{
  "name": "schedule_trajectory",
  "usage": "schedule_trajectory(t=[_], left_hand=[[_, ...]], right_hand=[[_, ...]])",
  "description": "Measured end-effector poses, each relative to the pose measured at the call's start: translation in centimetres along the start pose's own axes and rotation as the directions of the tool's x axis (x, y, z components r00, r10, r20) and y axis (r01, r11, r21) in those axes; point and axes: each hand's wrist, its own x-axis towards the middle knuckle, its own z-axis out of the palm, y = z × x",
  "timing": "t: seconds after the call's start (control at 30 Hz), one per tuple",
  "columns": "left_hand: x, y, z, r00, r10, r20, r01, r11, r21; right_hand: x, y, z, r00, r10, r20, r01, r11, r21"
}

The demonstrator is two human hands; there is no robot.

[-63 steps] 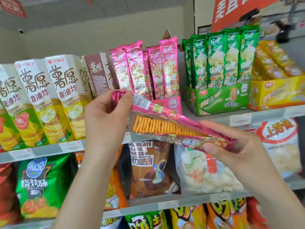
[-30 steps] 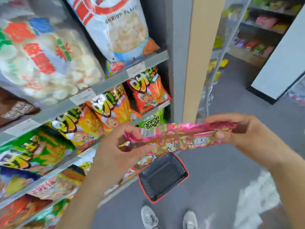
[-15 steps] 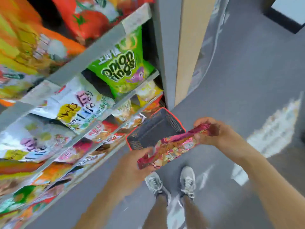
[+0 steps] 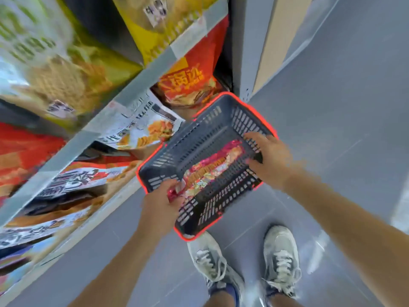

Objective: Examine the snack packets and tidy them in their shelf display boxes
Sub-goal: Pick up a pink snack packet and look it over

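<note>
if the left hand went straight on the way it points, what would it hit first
Probably the floor of the basket: the left hand, gripping the pink packet, points down into it. Depth is unclear.

Bright even light; shelf bags (image 4: 57, 69) motion-blurred, edges bent by wide-angle distortion.

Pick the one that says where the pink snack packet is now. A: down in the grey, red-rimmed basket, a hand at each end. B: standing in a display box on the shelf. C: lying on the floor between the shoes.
A: the pink packet stretches across the inside of the basket, the left hand pinching its near end and the right hand at its far end.
</note>
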Motion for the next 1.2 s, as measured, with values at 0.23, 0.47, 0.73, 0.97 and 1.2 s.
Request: schedule_trajectory(t=[0.23, 0.47, 0.73, 0.97, 1.2], left_hand=[[10.6, -2.9, 8.6, 1.0, 0.004, -0.014, -0.003, 0.997, 0.08], [14.7, -4.2, 13.6, 0.991, -0.124, 0.054, 0.122, 0.992, 0.029], [14.3, -4.0, 12.1, 0.968, -0.216, 0.129, 0.197, 0.97, 0.146], [5.1, -1.2, 3.8, 1.0, -0.025, -0.007, 0.025, 0.999, 0.028], [-11.6, 7.4, -11.9, 0.966, 0.181, -0.187, -0.206, 0.971, -0.123]], right_hand=[[3.5, 5.6, 2.2, 0.96, 0.029, -0.278, -0.081, 0.981, -0.178], [3.6, 6.2, 2.9, 0.967, 0.033, -0.251, -0.06, 0.993, -0.099], [2.0, 6.2, 1.8, 0.971, 0.055, -0.234, -0.092, 0.984, -0.154], [-3.6, 1.7, -2.3, 0.967, -0.049, -0.252, 0.025, 0.995, -0.098], [-14.9, -8.8, -11.7, 0.945, -0.169, -0.28, 0.182, 0.983, 0.022]])
